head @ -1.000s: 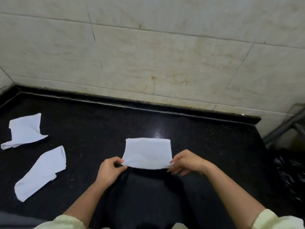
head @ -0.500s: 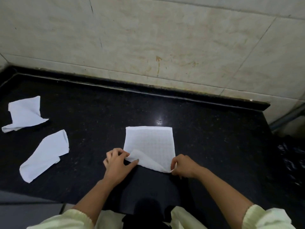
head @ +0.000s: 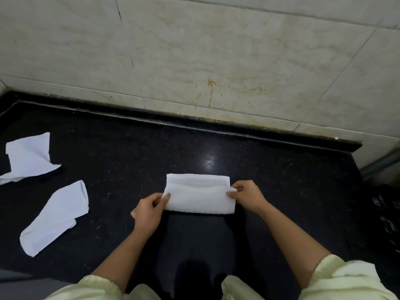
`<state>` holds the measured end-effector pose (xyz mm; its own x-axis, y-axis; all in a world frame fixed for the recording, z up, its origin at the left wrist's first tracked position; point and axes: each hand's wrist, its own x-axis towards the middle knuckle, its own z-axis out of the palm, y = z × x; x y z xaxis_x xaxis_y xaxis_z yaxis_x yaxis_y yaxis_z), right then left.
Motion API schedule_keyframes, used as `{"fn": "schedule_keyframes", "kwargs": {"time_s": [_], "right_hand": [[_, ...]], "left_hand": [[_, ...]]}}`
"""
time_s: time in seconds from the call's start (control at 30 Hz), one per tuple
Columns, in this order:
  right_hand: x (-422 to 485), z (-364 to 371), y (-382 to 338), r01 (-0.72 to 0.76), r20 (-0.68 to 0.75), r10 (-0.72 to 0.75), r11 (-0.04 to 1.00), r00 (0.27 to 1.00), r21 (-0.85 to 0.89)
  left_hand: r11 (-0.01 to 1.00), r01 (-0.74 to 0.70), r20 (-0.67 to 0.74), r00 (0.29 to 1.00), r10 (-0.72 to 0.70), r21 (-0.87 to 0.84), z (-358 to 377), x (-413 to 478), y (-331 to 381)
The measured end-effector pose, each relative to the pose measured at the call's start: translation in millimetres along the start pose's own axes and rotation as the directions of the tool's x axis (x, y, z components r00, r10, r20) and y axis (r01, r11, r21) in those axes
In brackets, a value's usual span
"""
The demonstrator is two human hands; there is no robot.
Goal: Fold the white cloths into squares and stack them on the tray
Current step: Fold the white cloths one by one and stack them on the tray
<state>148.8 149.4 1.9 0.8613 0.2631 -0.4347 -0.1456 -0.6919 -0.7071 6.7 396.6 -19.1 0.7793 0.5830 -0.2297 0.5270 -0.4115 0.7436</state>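
A white cloth (head: 199, 197) lies on the black counter (head: 129, 161) in front of me, its near half doubled over toward the wall so a strip of the lower layer shows at the far edge. My left hand (head: 149, 210) pinches the cloth's left edge. At the flap's right corner my right hand (head: 245, 195) holds it between thumb and fingers. Two more white cloths lie unfolded at the left: one crumpled cloth (head: 28, 156) farther back and one long cloth (head: 55, 215) nearer. No tray is in view.
A beige tiled wall (head: 205, 61) rises behind the counter's raised back lip. The counter ends at the right, where a grey pipe (head: 381, 163) and dark crumpled plastic (head: 387, 213) show. My pale yellow sleeves fill the bottom corners.
The cloth went from held up by two corners, to laid flat, to having its near edge carried over away from me, making a wide half-fold. Both hands moved forward with that edge.
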Motion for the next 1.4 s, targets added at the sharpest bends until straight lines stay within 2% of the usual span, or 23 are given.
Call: {"fn": "schedule_keyframes", "kwargs": {"time_s": [0.23, 0.63, 0.87, 0.93, 1.0, 1.07, 1.13, 1.23, 1.4], "right_hand": [[32.6, 11.6, -5.6, -0.060, -0.094, 0.063, 0.998, 0.994, 0.038], [56.4, 24.4, -1.8, -0.076, -0.181, 0.058, 0.993, 0.982, -0.090], [50.4, 30.9, 1.7, -0.051, -0.252, 0.029, 0.995, 0.967, -0.082], [42.6, 30.9, -0.6, -0.008, -0.286, -0.040, 0.987, 0.958, -0.163], [32.8, 34.5, -2.2, 0.106, -0.301, -0.192, 0.955, 0.934, -0.278], [22.1, 43.1, -1.3, 0.244, -0.243, -0.347, 0.897, 0.906, -0.369], [12.3, 53.3, 3.4, 0.304, -0.126, -0.400, 0.834, 0.908, -0.460], [5.0, 59.0, 14.0, 0.262, -0.073, -0.351, 0.807, 0.933, -0.528], [-3.5, 42.8, 28.5, 0.080, -0.144, -0.158, 0.895, 0.977, -0.439]], "left_hand": [[0.997, 0.065, -0.057, 0.996, -0.063, 0.041, 10.2, 34.4, 7.0], [0.986, 0.112, -0.079, 0.992, -0.102, 0.125, 21.8, 57.7, 9.7], [0.980, 0.051, -0.091, 0.995, -0.034, 0.193, 23.3, 57.9, 7.5], [0.965, -0.018, -0.101, 0.994, 0.046, 0.261, 23.5, 54.0, 5.2], [0.928, -0.128, -0.064, 0.985, 0.160, 0.351, 25.5, 47.5, 2.2], [0.883, -0.225, 0.006, 0.970, 0.244, 0.413, 30.2, 39.4, -0.4], [0.864, -0.263, 0.054, 0.962, 0.266, 0.430, 34.5, 32.5, -2.7], [0.881, -0.224, 0.078, 0.974, 0.211, 0.416, 36.3, 29.0, -5.0], [0.904, -0.175, 0.078, 0.984, 0.157, 0.390, 27.7, 25.7, -11.7]]}}
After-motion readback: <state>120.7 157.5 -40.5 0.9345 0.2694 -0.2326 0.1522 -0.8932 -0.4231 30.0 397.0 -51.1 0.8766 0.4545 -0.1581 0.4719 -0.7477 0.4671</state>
